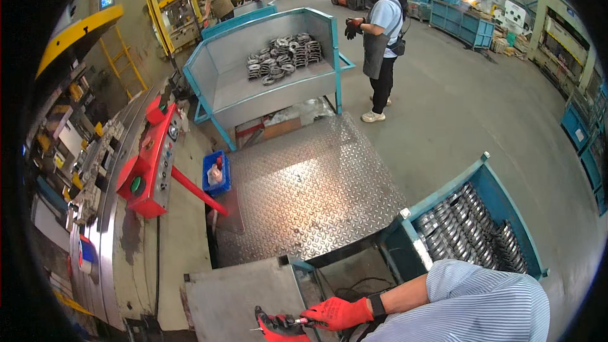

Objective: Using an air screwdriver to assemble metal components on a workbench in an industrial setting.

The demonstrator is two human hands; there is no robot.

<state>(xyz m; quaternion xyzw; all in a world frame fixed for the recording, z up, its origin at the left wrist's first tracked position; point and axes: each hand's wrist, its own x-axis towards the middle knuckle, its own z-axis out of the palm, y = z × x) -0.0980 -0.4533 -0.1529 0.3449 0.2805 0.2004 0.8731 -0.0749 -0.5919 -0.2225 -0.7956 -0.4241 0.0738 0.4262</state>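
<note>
At the lower edge, my right hand (337, 313), in a red glove, closes on a small thin thing (301, 321) with a pinkish end, too small to name. Right beside it is my left hand (278, 329), in a red glove with black palm and fingers; one black fingertip points up and the other fingers look curled. A thin pale tip (256, 329) sticks out past the left hand; I cannot make out what it belongs to. Both hands are over the grey metal table (237, 291). A dark band circles my right wrist, below a striped sleeve.
To my right stands a teal bin (516, 206) of stacked curved metal parts (468, 228). Ahead lies a tread-plate platform (310, 183). A red control box (152, 164) and blue basket (217, 174) are left. Beyond, a person (383, 38) stands by a teal-framed chute (272, 98) holding metal parts.
</note>
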